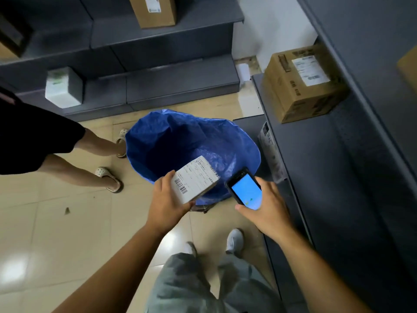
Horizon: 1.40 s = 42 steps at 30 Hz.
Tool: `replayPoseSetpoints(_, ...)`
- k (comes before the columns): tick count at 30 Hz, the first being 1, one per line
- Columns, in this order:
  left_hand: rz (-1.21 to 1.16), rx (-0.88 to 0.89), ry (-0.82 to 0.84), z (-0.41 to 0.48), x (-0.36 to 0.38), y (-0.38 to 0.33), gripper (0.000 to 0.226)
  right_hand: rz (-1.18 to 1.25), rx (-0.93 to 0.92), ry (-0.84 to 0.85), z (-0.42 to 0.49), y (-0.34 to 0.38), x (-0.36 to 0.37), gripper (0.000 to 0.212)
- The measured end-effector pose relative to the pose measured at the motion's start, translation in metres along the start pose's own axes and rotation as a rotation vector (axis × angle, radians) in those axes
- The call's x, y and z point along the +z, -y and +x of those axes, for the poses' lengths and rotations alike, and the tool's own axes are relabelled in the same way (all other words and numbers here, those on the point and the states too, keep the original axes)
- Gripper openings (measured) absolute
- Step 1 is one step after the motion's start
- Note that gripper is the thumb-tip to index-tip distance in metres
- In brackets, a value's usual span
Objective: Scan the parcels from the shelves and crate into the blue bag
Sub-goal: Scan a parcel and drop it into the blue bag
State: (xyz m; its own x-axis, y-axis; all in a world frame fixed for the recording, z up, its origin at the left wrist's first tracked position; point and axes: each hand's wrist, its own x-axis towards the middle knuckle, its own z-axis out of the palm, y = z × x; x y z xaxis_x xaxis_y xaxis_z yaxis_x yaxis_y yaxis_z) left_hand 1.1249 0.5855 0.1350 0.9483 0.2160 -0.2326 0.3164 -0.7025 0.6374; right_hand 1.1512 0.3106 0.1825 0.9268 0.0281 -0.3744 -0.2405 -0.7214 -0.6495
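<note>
A small white parcel [195, 179] with a barcode label faces up over the near rim of the open blue bag [180, 141], which stands on the tiled floor. My left hand [168, 199] grips the parcel from its left end. My right hand [267, 206] holds a black handheld scanner [245, 189] with a lit blue screen, just right of the parcel and above the bag's near right edge. The inside of the bag looks dark; I cannot tell what lies in it.
Grey shelves run along the back and the right. A brown box [302, 84] sits on the right shelf, another brown box [155, 10] on the back shelf, a white parcel [63, 86] at the left. A flat white package [269, 150] leans by the shelf. Another person's legs [99, 159] stand at the left.
</note>
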Motion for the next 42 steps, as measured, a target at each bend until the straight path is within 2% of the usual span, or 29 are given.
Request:
replayPoseSetpoints(8, 0.074, -0.186, 0.114, 0.103, 0.058, 0.043, 0.108, -0.018, 0.084, 0.058, 0.070, -0.020, 0.038, 0.074)
replayPoseSetpoints(12, 0.052, -0.158, 0.192, 0.127, 0.085, 0.057, 0.106, -0.038, 0.144, 0.084, 0.077, -0.034, 0.054, 0.084)
replayPoseSetpoints(16, -0.003, -0.144, 0.309, 0.130, 0.099, 0.056, 0.124, -0.058, 0.161, 0.075, 0.074, -0.037, 0.058, 0.092)
replayPoseSetpoints(18, 0.019, -0.136, 0.318, 0.126, 0.098, 0.052, 0.118, -0.060, 0.157, 0.063, 0.073, -0.033, 0.057, 0.092)
replayPoseSetpoints(21, 0.047, -0.113, 0.261, 0.116, 0.087, 0.040, 0.095, -0.035, 0.153, 0.058, 0.071, -0.019, 0.050, 0.089)
replayPoseSetpoints(23, 0.036, -0.090, 0.227, 0.107, 0.073, 0.029, 0.088, -0.034, 0.138, 0.052, 0.069, -0.007, 0.043, 0.085)
replayPoseSetpoints(29, -0.008, 0.018, 0.136, 0.075, 0.006, -0.015, 0.082, -0.008, 0.041, -0.008, 0.052, 0.030, 0.022, 0.090)
replayPoseSetpoints(34, -0.072, 0.173, 0.124, 0.051, -0.043, -0.060, 0.071, 0.013, -0.046, -0.062, 0.026, 0.057, 0.001, 0.091)
replayPoseSetpoints(38, -0.144, 0.279, 0.112, 0.040, -0.069, -0.088, 0.066, 0.034, -0.062, -0.146, -0.004, 0.075, -0.015, 0.092)
replayPoseSetpoints(42, -0.168, 0.429, 0.183, 0.041, -0.095, -0.105, 0.061, 0.036, -0.012, -0.230, -0.036, 0.092, -0.022, 0.093)
